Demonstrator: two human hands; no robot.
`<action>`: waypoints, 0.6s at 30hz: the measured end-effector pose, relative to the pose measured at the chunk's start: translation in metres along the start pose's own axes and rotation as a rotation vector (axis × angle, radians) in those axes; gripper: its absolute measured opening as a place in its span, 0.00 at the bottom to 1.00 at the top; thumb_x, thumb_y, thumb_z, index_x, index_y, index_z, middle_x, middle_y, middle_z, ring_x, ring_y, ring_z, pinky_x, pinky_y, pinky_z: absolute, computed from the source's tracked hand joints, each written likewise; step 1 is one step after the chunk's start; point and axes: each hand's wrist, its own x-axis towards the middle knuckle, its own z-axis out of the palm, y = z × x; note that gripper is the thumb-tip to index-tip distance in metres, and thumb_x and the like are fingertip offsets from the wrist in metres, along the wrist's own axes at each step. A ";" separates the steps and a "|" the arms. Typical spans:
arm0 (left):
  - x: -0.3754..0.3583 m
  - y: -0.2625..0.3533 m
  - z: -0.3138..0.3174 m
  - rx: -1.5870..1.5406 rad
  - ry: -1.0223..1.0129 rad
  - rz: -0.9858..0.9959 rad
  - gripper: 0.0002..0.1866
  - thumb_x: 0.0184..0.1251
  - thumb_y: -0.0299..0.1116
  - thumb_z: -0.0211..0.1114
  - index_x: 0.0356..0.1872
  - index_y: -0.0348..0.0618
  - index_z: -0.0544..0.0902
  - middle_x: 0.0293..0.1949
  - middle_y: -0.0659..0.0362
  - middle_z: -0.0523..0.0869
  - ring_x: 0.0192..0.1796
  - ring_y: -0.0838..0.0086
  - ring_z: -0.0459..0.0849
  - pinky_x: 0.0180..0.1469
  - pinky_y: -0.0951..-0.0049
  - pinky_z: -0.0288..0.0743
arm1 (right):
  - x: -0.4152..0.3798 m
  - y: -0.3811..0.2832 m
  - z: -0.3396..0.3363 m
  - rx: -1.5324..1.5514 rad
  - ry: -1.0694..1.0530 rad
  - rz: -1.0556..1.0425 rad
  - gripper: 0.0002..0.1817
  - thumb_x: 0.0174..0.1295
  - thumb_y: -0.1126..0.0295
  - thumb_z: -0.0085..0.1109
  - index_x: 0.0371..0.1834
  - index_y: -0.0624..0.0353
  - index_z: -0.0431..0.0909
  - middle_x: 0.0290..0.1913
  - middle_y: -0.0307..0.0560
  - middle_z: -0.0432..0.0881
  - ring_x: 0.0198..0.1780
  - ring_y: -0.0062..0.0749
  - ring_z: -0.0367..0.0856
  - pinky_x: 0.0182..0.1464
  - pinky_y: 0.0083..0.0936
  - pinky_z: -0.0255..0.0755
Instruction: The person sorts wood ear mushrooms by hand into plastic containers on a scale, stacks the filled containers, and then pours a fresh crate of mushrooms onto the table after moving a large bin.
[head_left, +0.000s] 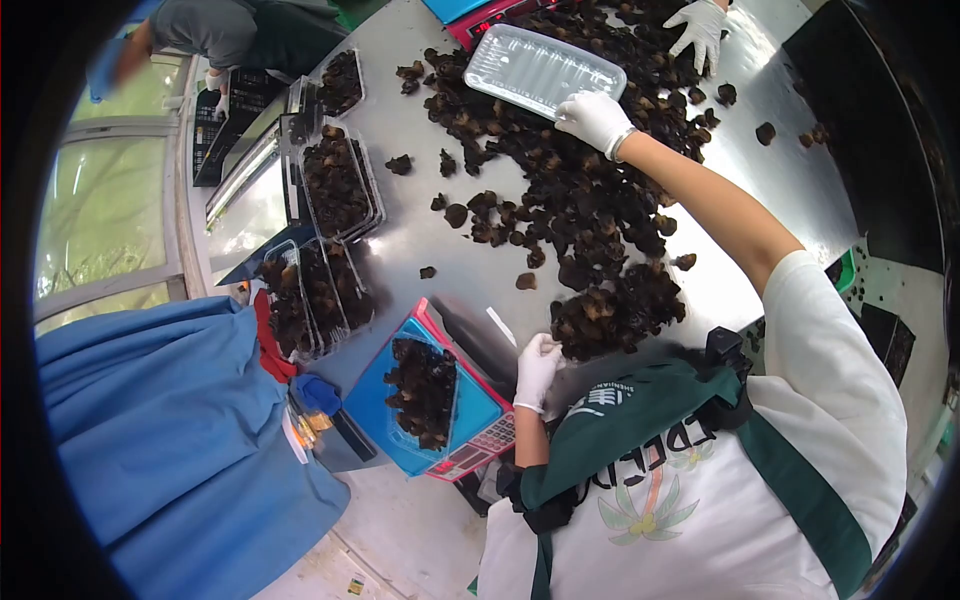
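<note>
My right hand (595, 120), in a white glove, grips the near edge of a clear plastic tray (530, 65) with nothing in it. The tray is held over a large spread of dark brown pieces (590, 200) that look like dried wood ear fungus. At the near end of this spread, my gloved left hand (540, 368) has its fingers curled against a denser heap (615, 315); what they hold is hidden. Left of that hand, a filled clear tray (422, 392) rests on a blue-topped scale (378, 385) with a red-pink frame.
Several filled clear boxes (340, 180) line the metal table's (420, 235) left edge. Another person's gloved hand (700, 38) lies spread over the pieces at the top right. A second red scale (475, 22) stands at the far side. Blue cloth (170, 440) covers the lower left.
</note>
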 end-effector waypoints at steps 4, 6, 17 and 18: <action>0.000 -0.003 0.000 -0.059 0.005 -0.019 0.06 0.62 0.22 0.57 0.39 0.37 0.74 0.31 0.60 0.79 0.29 0.79 0.79 0.33 0.79 0.78 | 0.012 0.016 0.007 0.072 -0.025 -0.012 0.09 0.54 0.63 0.55 0.30 0.53 0.83 0.31 0.51 0.81 0.38 0.46 0.79 0.43 0.37 0.73; 0.000 -0.002 -0.001 -0.064 -0.007 -0.036 0.06 0.62 0.22 0.57 0.40 0.37 0.74 0.31 0.60 0.79 0.30 0.79 0.79 0.33 0.80 0.78 | 0.011 0.026 0.006 0.134 -0.001 -0.010 0.10 0.54 0.63 0.54 0.29 0.54 0.83 0.28 0.52 0.80 0.35 0.46 0.80 0.40 0.37 0.73; -0.032 0.065 -0.001 -0.080 0.649 0.658 0.19 0.56 0.16 0.52 0.50 0.36 0.73 0.34 0.60 0.77 0.32 0.80 0.75 0.38 0.82 0.71 | -0.127 -0.039 -0.090 -0.100 -0.080 -0.346 0.08 0.45 0.71 0.63 0.30 0.50 0.77 0.26 0.40 0.72 0.30 0.32 0.71 0.32 0.28 0.67; -0.033 0.076 0.001 -0.128 0.704 0.742 0.20 0.56 0.16 0.52 0.52 0.35 0.71 0.35 0.60 0.77 0.33 0.79 0.75 0.39 0.81 0.71 | -0.161 -0.040 -0.072 -0.053 -0.095 -0.365 0.08 0.45 0.71 0.63 0.30 0.50 0.77 0.27 0.40 0.72 0.30 0.32 0.71 0.33 0.29 0.67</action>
